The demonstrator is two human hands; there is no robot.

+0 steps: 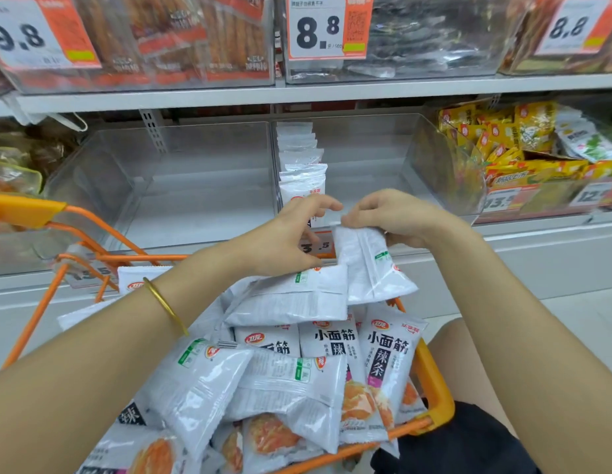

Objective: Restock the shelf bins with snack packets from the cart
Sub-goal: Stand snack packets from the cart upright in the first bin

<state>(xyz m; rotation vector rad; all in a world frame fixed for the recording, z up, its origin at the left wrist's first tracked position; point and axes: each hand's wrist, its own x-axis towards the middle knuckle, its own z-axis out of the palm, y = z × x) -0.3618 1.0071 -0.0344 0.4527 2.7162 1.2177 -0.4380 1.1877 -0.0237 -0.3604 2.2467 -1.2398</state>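
An orange wire cart (434, 388) in front of me is heaped with several white snack packets (290, 381). My right hand (393, 217) pinches the top edge of one white packet (369, 268), which hangs above the heap. My left hand (290, 234) holds another white packet (294, 295) lying flat under its palm, its fingers curled near the right hand's fingertips. Straight ahead stands a clear shelf bin (366, 159) with a row of upright white packets (302, 165) along its left wall.
A second clear bin (167, 172) to the left holds nothing. Yellow snack packets (503, 142) fill the bin at the right. The upper shelf (297, 92) carries bins with price tags reading 9.8 and 8.8. My knee and dark shorts (485, 439) are at bottom right.
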